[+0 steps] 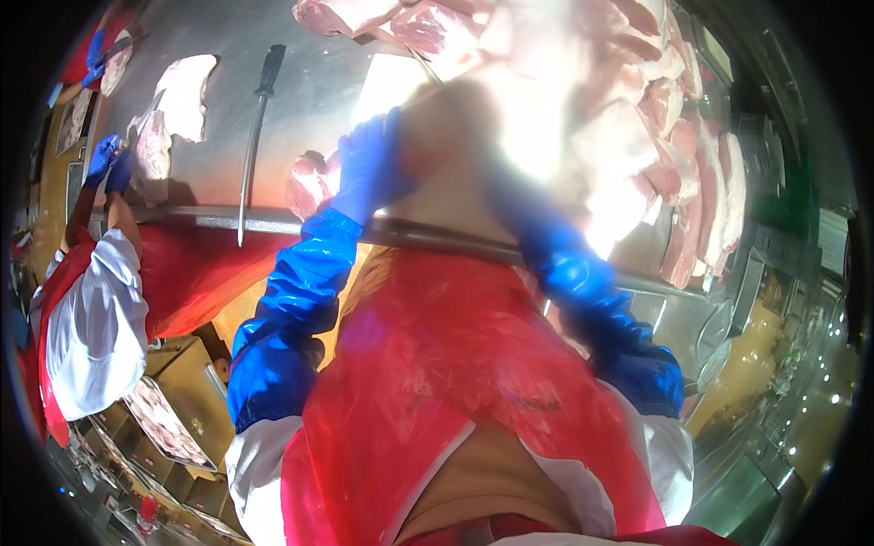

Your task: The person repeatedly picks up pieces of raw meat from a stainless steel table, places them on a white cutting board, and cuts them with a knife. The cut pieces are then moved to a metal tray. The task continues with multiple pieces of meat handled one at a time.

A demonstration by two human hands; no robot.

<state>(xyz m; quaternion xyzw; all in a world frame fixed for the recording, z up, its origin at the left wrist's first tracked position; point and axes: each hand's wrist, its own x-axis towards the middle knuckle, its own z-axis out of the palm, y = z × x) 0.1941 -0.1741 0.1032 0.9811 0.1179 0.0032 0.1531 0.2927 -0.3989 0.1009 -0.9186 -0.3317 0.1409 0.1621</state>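
Note:
My left hand (369,164), in a blue glove, rests with fingers stretched over the edge of a large pale piece (437,191), apparently meat, at the steel counter's front. A small pink cut of meat (311,187) lies just left of it. My right hand (510,191), also in blue, is at the right side of the pale piece, smeared by blur and glare; its fingers and anything in them cannot be made out. A thin long object (423,68), too unclear to name, sticks out beyond the pale piece near a white board (382,82).
Several meat cuts (683,182) are piled at right, more (428,27) at back. A sharpening steel (258,136) lies left on the steel counter (228,164). A co-worker's gloved hands (109,168) are beside meat (150,159) at far left; another person's hand (94,64) is beyond.

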